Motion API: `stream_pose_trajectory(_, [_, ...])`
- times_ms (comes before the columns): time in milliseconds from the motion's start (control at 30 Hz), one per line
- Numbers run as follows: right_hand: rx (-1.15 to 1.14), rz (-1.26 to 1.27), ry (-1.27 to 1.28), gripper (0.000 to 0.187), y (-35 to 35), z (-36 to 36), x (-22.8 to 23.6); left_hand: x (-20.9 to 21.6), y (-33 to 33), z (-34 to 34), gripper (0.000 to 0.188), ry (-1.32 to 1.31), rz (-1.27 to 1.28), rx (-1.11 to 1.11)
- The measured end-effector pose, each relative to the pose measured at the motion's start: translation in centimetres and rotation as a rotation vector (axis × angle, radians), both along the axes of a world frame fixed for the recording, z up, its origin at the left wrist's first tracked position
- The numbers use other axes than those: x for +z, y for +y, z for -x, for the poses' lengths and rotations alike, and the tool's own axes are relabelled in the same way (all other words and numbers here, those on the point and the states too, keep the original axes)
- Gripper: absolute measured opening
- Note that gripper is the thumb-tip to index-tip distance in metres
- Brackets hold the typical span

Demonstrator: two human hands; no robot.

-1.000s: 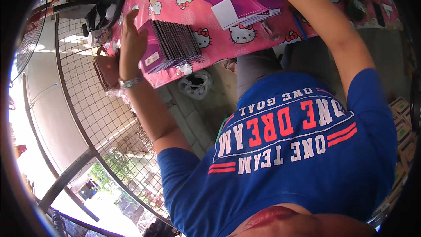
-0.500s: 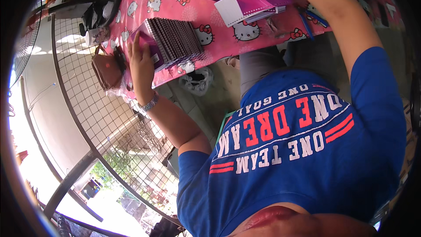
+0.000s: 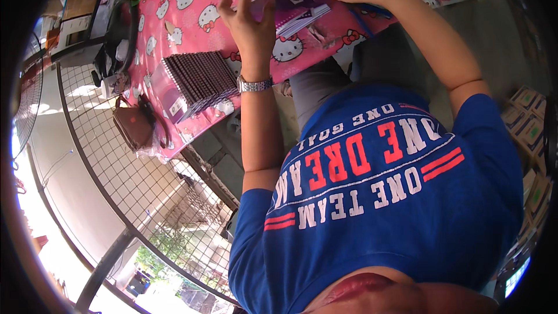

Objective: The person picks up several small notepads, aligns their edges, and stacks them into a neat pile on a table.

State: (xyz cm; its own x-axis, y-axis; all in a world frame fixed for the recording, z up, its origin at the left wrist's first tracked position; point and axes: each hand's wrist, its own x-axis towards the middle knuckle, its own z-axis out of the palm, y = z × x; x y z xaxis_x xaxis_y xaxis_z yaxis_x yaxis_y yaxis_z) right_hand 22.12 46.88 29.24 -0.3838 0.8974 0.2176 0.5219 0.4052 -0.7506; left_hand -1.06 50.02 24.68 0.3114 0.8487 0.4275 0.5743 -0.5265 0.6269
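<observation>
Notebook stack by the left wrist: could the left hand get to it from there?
Probably yes: the notebook stack stands left of the left hand, nearer the body, and nothing visible blocks the way between.

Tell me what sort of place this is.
Likely a makeshift workspace, perhaps at a home: stacked notebooks on a pink patterned tablecloth, near a wire mesh with greenery beyond.

On the table (image 3: pixel 195 40), the notebook stack (image 3: pixel 200 84) lies between the bag (image 3: pixel 135 128), left, and other notebooks (image 3: pixel 302 21), right.
</observation>
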Motion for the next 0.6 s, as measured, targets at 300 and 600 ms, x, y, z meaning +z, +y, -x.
stream_pose_trajectory(300, [-0.056, -0.094, -0.003, 0.031, -1.0, -2.2, -1.9, 0.1, -0.6, -2.7, 0.030, 0.193, -0.298, -0.032])
stream_pose_trajectory(600, [-0.012, 0.222, 0.014, 0.024, -0.5, -2.9, -3.5, 0.2, -1.8, -1.0, 0.033, 0.270, -0.256, -0.020])
